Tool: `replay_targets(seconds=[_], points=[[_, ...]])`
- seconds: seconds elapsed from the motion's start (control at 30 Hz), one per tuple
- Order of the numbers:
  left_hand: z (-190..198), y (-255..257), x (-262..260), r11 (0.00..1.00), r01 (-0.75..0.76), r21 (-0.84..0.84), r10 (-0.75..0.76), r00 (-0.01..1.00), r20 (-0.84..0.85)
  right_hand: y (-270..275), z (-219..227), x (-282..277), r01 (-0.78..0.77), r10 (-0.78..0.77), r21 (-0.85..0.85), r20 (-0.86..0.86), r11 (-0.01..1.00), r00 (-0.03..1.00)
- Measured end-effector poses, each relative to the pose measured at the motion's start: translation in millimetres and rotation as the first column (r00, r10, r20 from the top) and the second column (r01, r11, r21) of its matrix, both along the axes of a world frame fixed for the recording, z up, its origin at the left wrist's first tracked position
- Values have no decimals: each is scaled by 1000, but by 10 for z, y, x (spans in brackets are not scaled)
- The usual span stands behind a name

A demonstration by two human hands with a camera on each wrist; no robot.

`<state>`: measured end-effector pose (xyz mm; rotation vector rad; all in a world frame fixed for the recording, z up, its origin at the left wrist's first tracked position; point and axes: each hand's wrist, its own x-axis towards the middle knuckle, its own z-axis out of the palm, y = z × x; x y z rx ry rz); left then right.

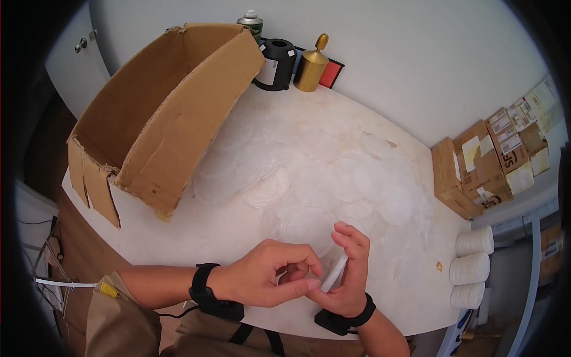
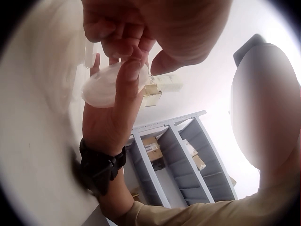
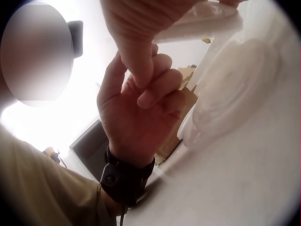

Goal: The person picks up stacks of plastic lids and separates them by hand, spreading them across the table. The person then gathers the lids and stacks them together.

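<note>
My right hand (image 1: 351, 271) holds a round, whitish translucent disc or thin stack of discs (image 2: 103, 89), tilted up nearly edge-on in the head view. Its thumb lies across one face, with the fingers behind. Close beside it, my left hand (image 1: 270, 273) has its fingers curled, and its thumb and fingertips are right at the right thumb and the disc's near edge. Whether the left fingertips pinch anything, I cannot tell. Under and beyond the hands, clear round discs (image 1: 306, 223) lie on the white table (image 1: 226, 244). A ringed white disc (image 1: 266, 187) lies further back among them.
A long open cardboard box (image 1: 190, 113) stands at the table's left. Behind are a black container (image 1: 277, 65), a gold canister (image 1: 310, 71) and a spray can (image 1: 251, 25). More clear discs (image 1: 380, 184) spread to the right, near white rolls (image 1: 470, 268) and cartons (image 1: 485, 166).
</note>
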<state>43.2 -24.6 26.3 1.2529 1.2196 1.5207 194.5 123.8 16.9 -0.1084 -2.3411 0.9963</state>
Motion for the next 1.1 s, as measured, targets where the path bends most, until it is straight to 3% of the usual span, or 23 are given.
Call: replay_targets(seconds=[0.33, 1.1], points=[[-8, 1, -25, 990, 120, -71, -116, 991, 64, -5, 6, 7, -33, 32, 9, 39, 999, 999], [-58, 0, 22, 992, 120, -46, -114, 988, 109, -18, 24, -6, -44, 42, 24, 55, 999, 998]])
